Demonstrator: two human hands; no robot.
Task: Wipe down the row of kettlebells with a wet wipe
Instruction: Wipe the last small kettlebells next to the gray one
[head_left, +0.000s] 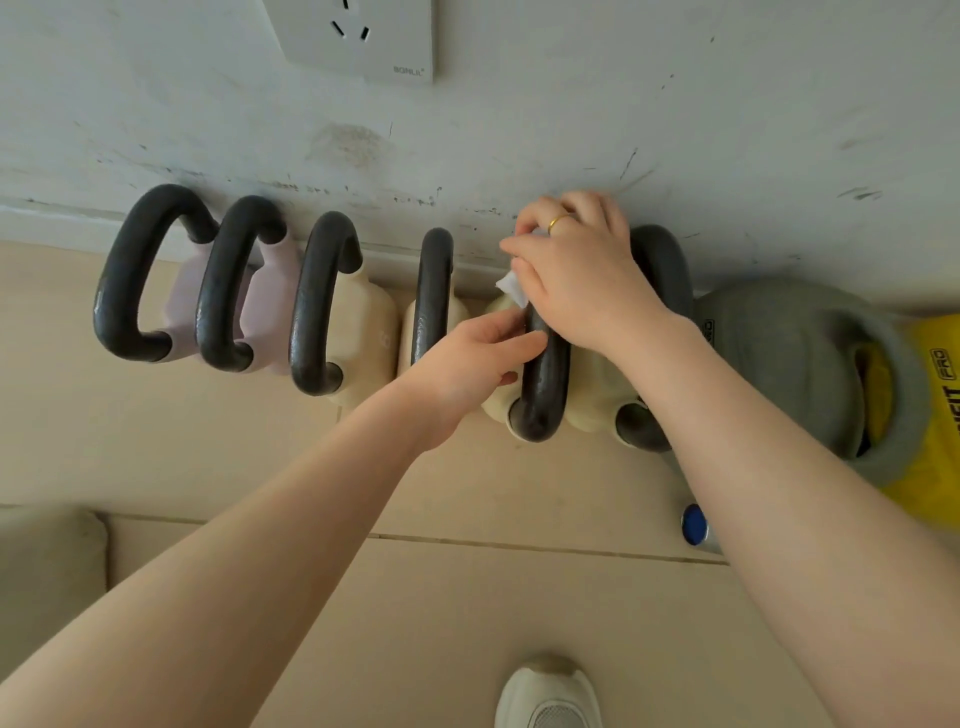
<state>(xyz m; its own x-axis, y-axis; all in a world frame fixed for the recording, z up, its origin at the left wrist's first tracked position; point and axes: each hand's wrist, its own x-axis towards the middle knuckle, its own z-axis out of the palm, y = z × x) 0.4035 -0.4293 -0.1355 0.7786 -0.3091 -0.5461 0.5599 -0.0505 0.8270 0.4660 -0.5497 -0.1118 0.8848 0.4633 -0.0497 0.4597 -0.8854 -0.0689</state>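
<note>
A row of kettlebells stands on the floor along the wall. Two pink ones (182, 291) are at the left, cream ones (363, 322) in the middle, and a grey one (779, 353) with a yellow one (930, 415) at the right. My right hand (576, 270) presses a white wet wipe (511, 288) onto the upper part of a cream kettlebell's dark handle (545, 384). My left hand (478, 358) rests its fingers against the left side of that same handle, just below the wipe.
A wall socket (358, 36) sits above the row on a scuffed white wall. A small blue-capped item (695, 525) lies on the beige tiled floor near my right forearm. My shoe (550, 696) shows at the bottom edge.
</note>
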